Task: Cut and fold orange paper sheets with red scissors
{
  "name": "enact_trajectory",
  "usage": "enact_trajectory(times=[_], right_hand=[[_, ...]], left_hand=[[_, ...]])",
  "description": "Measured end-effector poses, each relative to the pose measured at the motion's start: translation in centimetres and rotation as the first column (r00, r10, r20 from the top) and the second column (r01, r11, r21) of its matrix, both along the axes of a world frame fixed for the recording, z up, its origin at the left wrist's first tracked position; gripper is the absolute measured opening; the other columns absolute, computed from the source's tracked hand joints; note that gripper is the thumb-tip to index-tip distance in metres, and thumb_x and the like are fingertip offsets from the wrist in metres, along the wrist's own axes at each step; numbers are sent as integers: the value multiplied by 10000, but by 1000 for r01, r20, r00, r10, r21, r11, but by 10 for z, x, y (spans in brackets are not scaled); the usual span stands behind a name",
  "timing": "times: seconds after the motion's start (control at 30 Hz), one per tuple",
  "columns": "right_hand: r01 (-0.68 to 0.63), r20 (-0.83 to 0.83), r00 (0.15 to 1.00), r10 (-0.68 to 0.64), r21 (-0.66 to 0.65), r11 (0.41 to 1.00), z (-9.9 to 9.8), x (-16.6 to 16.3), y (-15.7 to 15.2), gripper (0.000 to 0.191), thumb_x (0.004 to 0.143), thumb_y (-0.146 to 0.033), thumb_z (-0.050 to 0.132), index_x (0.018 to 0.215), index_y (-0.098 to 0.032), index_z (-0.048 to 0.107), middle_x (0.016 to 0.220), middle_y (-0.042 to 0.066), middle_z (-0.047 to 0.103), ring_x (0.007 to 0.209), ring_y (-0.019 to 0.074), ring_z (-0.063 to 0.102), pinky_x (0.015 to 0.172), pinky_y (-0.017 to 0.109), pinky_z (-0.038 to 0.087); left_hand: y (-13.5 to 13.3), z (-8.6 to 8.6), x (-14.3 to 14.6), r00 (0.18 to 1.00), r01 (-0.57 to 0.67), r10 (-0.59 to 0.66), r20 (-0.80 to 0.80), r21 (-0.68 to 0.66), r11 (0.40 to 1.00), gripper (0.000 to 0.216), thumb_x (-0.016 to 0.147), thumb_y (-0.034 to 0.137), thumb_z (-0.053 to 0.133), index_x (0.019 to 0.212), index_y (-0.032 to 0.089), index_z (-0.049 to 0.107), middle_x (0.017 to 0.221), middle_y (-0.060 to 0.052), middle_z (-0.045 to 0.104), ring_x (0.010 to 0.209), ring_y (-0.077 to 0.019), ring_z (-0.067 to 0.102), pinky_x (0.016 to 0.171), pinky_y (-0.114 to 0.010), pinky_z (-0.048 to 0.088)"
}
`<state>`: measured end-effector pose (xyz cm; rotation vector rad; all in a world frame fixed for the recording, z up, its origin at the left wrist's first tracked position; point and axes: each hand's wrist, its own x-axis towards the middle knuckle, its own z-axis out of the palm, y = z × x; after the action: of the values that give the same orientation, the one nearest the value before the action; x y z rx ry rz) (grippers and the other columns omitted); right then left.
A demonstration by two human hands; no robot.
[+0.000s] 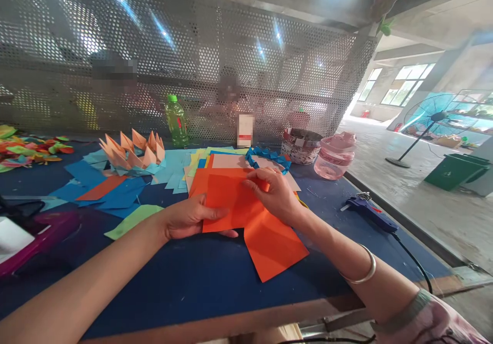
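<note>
Left hand [191, 218]: half open, flat, fingers together across the left edge of the orange paper sheet [234, 205], thumb tucked below that edge. Sheet gripped lightly between fingers and thumb. Right hand [275, 195]: narrower, curled over the upper part of the same sheet, fingertips [254, 182] pressing on the paper. Silver bangle [364, 267] on right wrist; pink patterned sleeve [427, 321] at right edge of view.

Orange sheet: on the blue worktop [200, 287], bent into overlapping folds, lower corner pointing toward the person, partly over a stack of coloured paper sheets [227, 161]. Blue folded-paper chain [268, 159] lying on top of the stack, just beyond the right hand.

Containers, far side of worktop: round cup wrapped in patterned paper [301, 146], contents hidden by the angle. Beside it, touching or nearly so, pink plastic jar [334, 161] with lid on; contents unclear. Green-capped plastic bottle [176, 121], upright, near the perforated metal screen [200, 61].

Left of the hands: peach folded-paper lotus shape [133, 151] on blue paper scraps [108, 190]; pale green paper scrap [133, 221] near left wrist; heap of multicoloured folded paper [33, 151] farther left. Right of the hands: blue glue gun [370, 213] lying on its side, black cord [416, 259] trailing over the worktop edge.
</note>
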<state>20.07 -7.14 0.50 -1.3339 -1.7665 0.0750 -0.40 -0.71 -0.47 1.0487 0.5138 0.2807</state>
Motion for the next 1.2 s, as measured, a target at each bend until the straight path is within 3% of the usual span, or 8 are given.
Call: enact_trajectory(times=[0.2, 0.93, 1.2], right_hand=[[32, 35, 999, -32, 3, 999, -2, 0, 0, 62, 870, -243, 634, 834, -209, 673, 877, 25, 728, 869, 196, 631, 808, 329, 424], [49, 51, 997, -49, -14, 999, -4, 0, 1, 89, 813, -251, 692, 888, -205, 673, 930, 51, 720, 933, 225, 645, 840, 363, 456], [52, 45, 998, -52, -7, 999, -6, 0, 1, 71, 809, -242, 694, 871, -217, 672, 932, 48, 717, 926, 215, 642, 842, 356, 458]], left_hand=[[-1, 0, 0, 1000, -29, 29, -11, 9, 1000, 309, 671, 133, 821, 967, 179, 745, 1010, -87, 753, 909, -282, 703, 849, -528, 570], [-4, 3, 1, 997, -20, 26, -70, 81, 997, 288, 654, 146, 827, 931, 161, 750, 954, -103, 772, 975, -322, 700, 917, -513, 525], [-4, -1, 2, 994, -52, 59, -87, 80, 995, 384, 618, 145, 849, 982, 186, 735, 974, -82, 773, 938, -279, 713, 901, -450, 537]])
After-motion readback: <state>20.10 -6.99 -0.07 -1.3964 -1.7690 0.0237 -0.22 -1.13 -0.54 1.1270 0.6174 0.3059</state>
